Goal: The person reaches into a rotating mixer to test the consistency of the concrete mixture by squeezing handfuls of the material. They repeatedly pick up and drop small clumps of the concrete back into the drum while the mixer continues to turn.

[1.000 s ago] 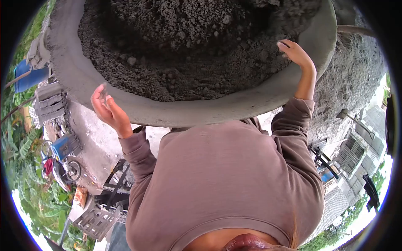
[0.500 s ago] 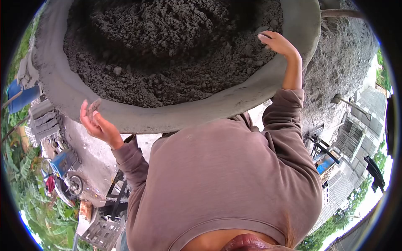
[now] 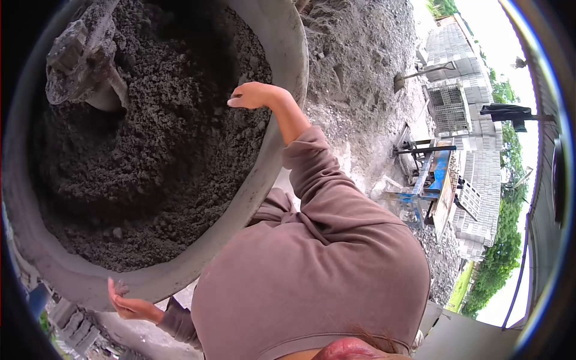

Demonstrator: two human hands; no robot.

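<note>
A large round grey pan (image 3: 287,36) holds coarse, crumbly grey mix (image 3: 174,120), which looks like damp concrete. Over the mix near the right rim is my right hand (image 3: 255,96), its fingers loosely bent with a gap between them and nothing visible in them. Down by the near left rim, my left hand (image 3: 133,307) has its fingers bent around a small grey lump (image 3: 122,288). A mix-caked metal mixer part (image 3: 81,66) stands in the pan at the upper left.
A heap of grey aggregate (image 3: 360,54) lies right of the pan, with a shovel (image 3: 426,72) beyond it. Farther right are a blue metal machine (image 3: 438,171) and stacked grey blocks (image 3: 480,174). More blocks (image 3: 75,327) stand at the lower left.
My view has turned right, so the pan sits farther left and the mixer part now shows. The left hand still has the lump; the right hand remains over the mix.
</note>
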